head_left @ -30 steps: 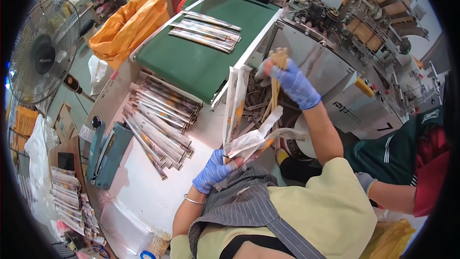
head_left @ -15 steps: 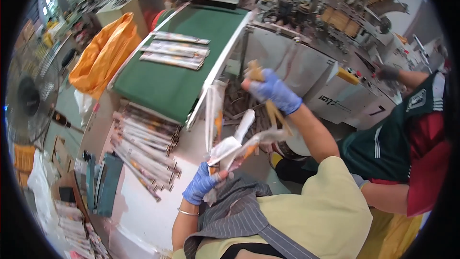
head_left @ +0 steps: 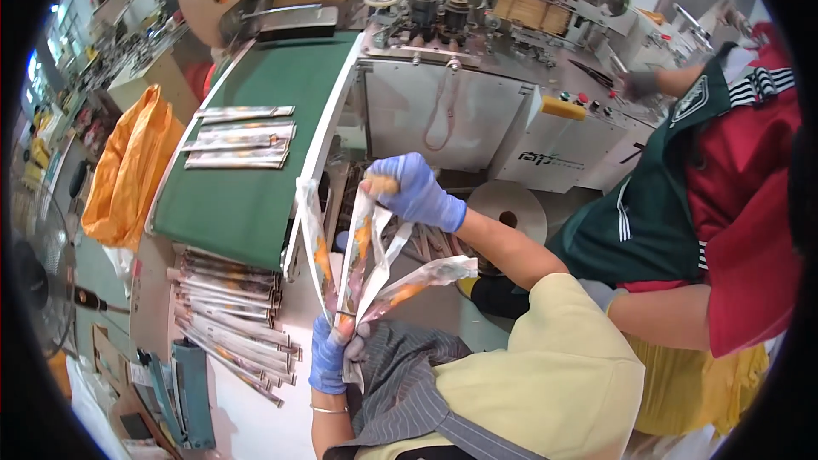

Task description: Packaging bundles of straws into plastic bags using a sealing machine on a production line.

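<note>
Both my hands wear blue gloves. My left hand (head_left: pixel 330 356) pinches the lower ends of a fan of long clear packets (head_left: pixel 385 277) with orange contents, just above my striped apron. My right hand (head_left: pixel 415 191) grips the top of one packet in that fan, pulling it upward. The other packets splay out left and right from my left hand. To the left, a green conveyor belt (head_left: pixel 256 196) carries three more packets (head_left: pixel 240 139). A pile of the same packets (head_left: pixel 230 311) lies on the white table below the belt's end.
A white packing machine (head_left: pixel 477 102) with rollers stands behind my hands. A person in a green and red jacket (head_left: pixel 707 187) sits at my right, one gloved hand on the machine. An orange bag (head_left: pixel 128 170) hangs left of the belt. A fan (head_left: pixel 34 264) stands at far left.
The camera has swung right and down, so the belt and table have shifted left. My right hand has come lower and closer to the fan of packets in my left hand.
</note>
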The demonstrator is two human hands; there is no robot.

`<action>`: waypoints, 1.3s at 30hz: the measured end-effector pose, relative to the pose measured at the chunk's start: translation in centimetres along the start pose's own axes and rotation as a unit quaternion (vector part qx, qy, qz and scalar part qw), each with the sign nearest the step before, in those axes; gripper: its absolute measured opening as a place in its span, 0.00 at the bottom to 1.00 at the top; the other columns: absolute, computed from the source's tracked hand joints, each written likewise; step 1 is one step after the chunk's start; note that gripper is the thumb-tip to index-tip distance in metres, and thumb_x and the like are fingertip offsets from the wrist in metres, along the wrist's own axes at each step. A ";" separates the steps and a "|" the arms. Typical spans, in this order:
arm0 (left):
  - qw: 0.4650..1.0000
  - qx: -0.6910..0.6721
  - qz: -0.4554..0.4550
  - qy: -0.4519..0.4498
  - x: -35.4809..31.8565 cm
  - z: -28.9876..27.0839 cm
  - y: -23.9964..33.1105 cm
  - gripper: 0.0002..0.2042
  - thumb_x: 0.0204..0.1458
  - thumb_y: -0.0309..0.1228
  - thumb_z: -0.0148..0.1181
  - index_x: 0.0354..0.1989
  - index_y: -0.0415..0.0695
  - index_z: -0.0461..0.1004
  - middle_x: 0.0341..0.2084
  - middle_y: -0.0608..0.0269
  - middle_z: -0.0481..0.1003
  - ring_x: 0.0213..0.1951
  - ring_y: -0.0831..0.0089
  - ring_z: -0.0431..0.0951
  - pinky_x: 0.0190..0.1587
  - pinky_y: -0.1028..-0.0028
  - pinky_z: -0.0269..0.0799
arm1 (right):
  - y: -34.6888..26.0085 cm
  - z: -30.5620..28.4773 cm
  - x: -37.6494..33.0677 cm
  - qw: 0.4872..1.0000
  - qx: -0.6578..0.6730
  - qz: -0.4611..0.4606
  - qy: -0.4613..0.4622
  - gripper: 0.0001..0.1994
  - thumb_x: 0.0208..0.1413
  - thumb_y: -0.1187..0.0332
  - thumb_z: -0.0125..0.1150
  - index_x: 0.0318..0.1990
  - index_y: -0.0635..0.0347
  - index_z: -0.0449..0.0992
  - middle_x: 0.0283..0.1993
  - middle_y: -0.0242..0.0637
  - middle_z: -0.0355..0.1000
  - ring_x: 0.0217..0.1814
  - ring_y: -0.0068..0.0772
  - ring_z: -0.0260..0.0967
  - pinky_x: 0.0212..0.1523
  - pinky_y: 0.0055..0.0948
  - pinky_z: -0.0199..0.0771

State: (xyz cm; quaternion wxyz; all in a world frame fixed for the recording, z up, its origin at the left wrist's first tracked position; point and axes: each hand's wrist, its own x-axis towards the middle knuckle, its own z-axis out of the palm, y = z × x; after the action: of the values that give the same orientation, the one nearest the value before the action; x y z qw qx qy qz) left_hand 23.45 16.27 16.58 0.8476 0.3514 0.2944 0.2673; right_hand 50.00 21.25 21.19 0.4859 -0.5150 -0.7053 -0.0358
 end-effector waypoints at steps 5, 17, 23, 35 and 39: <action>0.999 -0.028 0.031 0.015 1.8 1.0 -0.3 0.12 0.47 0.34 0.56 0.35 0.39 0.68 0.17 0.66 0.67 0.11 0.84 0.58 0.12 0.82 0.52 | -3.5 1.8 -3.1 0.968 0.112 -0.054 -0.218 0.06 0.36 0.72 0.61 0.25 0.59 0.73 0.21 0.42 0.67 0.21 0.37 0.67 0.21 0.28 0.63; 0.662 0.675 0.311 0.100 2.3 1.7 -1.6 0.14 0.47 0.27 0.55 0.43 0.44 0.69 0.24 0.56 0.71 0.24 0.71 0.73 0.26 0.76 0.68 | -1.3 4.4 -2.9 0.886 0.193 0.404 0.121 0.06 0.49 0.70 0.55 0.23 0.59 0.69 0.21 0.24 0.63 0.22 0.15 0.57 0.22 0.20 0.58; 0.984 0.166 0.070 0.006 -1.3 -2.6 -2.5 0.19 0.47 0.36 0.57 0.46 0.39 0.67 0.23 0.66 0.71 0.20 0.85 0.64 0.19 0.83 0.59 | 3.2 -5.9 2.9 0.809 0.350 0.353 0.313 0.04 0.50 0.69 0.50 0.27 0.58 0.67 0.21 0.28 0.64 0.22 0.19 0.62 0.22 0.20 0.63; 0.987 0.127 -0.028 -0.090 -1.9 -1.3 0.4 0.19 0.45 0.39 0.58 0.40 0.37 0.69 0.17 0.68 0.69 0.13 0.87 0.58 0.15 0.87 0.50 | -3.1 0.7 2.2 0.876 0.269 0.302 -0.264 0.16 0.39 0.56 0.63 0.27 0.61 0.72 0.19 0.28 0.65 0.20 0.24 0.63 0.23 0.27 0.64; 0.997 0.006 -0.075 -0.035 -1.1 -0.2 0.4 0.17 0.48 0.34 0.55 0.46 0.41 0.67 0.20 0.68 0.68 0.15 0.89 0.57 0.15 0.89 0.50 | -6.0 3.3 -0.7 0.946 -0.024 -0.180 -0.268 0.11 0.32 0.69 0.64 0.27 0.57 0.72 0.20 0.39 0.68 0.21 0.41 0.66 0.23 0.30 0.67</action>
State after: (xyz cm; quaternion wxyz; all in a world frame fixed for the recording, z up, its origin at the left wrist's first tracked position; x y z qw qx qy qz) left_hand 22.41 15.88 17.10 0.8729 0.3427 0.2914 0.1889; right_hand 43.34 19.78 21.65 0.2514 -0.3814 -0.8896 -0.0005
